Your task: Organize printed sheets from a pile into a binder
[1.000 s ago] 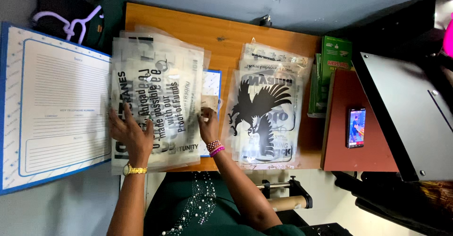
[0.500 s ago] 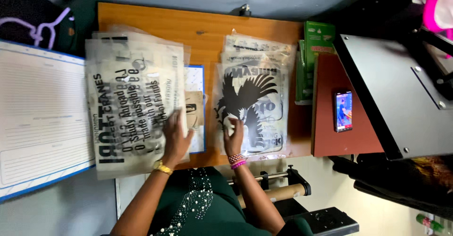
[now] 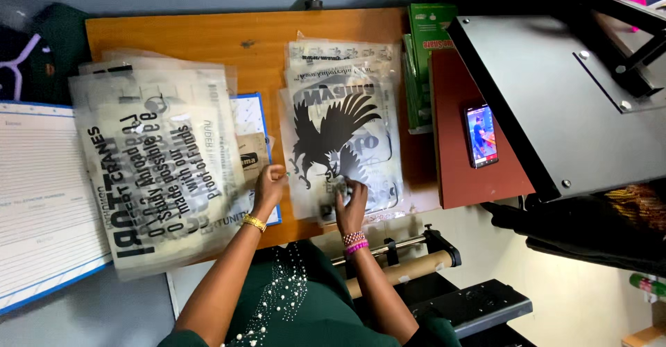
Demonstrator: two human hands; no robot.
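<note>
Left hand [image 3: 269, 187]: set at the left edge of the eagle film stack [image 3: 345, 139], fingers curled together in a loose pinch; whether a sheet edge is caught between them cannot be told.
Right hand [image 3: 352, 205]: laid on the lower part of the top eagle sheet, fingertips bent and pressed down on the film, thumb tucked close.
Eagle film stack: several clear printed sheets piled on the wooden table [image 3: 208, 38], slightly fanned, a black eagle print on top.
Lettered film stack [image 3: 159, 170]: a second pile of clear sheets with black lettering, placed to the left, overhanging the table's near edge, touched by neither hand.
Blue-edged card [image 3: 253, 121]: seen between the two piles, partly covered.
Phone [image 3: 481, 135]: lit, lying on a red board [image 3: 458, 173] to the right.
Heat press plate [image 3: 555, 97]: grey, over the red board's right side.
</note>
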